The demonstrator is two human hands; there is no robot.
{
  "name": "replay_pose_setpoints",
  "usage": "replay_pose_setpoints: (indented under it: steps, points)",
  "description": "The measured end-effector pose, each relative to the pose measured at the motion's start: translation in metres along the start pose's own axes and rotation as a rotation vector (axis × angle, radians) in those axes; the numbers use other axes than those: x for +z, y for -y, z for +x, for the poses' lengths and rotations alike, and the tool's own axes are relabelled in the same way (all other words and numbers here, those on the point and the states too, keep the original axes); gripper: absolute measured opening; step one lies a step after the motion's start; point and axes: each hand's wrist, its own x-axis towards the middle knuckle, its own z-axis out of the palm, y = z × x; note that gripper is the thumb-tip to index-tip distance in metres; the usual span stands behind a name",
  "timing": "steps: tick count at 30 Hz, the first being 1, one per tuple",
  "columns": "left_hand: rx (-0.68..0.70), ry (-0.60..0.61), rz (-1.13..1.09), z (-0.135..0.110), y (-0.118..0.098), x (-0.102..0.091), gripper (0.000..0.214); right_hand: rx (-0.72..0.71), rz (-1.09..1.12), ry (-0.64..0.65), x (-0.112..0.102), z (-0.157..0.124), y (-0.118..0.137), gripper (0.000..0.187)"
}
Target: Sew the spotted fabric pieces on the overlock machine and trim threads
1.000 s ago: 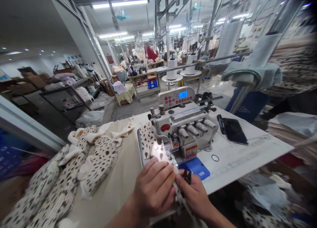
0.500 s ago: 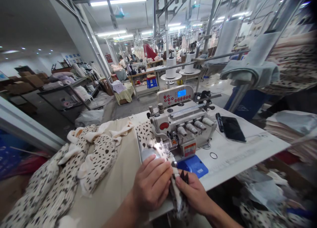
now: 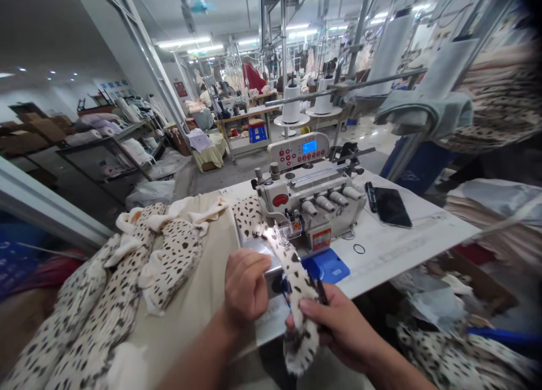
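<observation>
A grey overlock sewing machine [image 3: 311, 201] stands on the white table [image 3: 406, 237]. A strip of spotted white fabric [image 3: 294, 271] runs from under its presser foot toward me and hangs over the table's front edge. My right hand [image 3: 334, 322] grips this strip near its lower end, with a small dark tool, perhaps thread snips, sticking up between the fingers. My left hand [image 3: 245, 285] is curled closed beside the strip on the machine's metal bed. I cannot see what it pinches.
A heap of spotted fabric pieces [image 3: 139, 266] lies on the cream cloth to my left. A black phone [image 3: 389, 206] and a small ring [image 3: 359, 249] lie right of the machine. Two thread cones [image 3: 292, 105] stand behind. More fabric piles up at the right.
My hands have moved apart. The right hand has pulled the spotted strip back and down off the table edge. The left hand has closed and shifted left. The camera has tipped downward.
</observation>
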Motion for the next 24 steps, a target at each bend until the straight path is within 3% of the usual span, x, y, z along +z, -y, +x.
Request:
replay_pose_setpoints:
  steps: [3, 7, 11, 14, 24]
  points:
    - [0.003, -0.022, -0.018, 0.001, 0.0, 0.0, 0.033, 0.027, 0.147, 0.02, -0.01, -0.003, 0.002, 0.04]
    - [0.048, 0.038, -0.011, 0.002, 0.0, -0.001, 0.034, -0.108, -0.012, -0.001, -0.021, -0.004, 0.005, 0.031]
    - [0.158, 0.218, 0.027, 0.005, -0.004, -0.002, 0.042, -0.16, -0.004, 0.047, -0.022, 0.006, 0.006, 0.044]
    - [0.202, 0.336, 0.093, 0.008, -0.007, -0.001, 0.043, -0.236, -0.038, -0.024, -0.015, 0.019, 0.003, 0.037]
    - [0.176, 0.351, 0.137, 0.01, -0.008, 0.001, 0.037, -0.466, -0.256, -0.101, -0.009, 0.032, -0.001, 0.029]
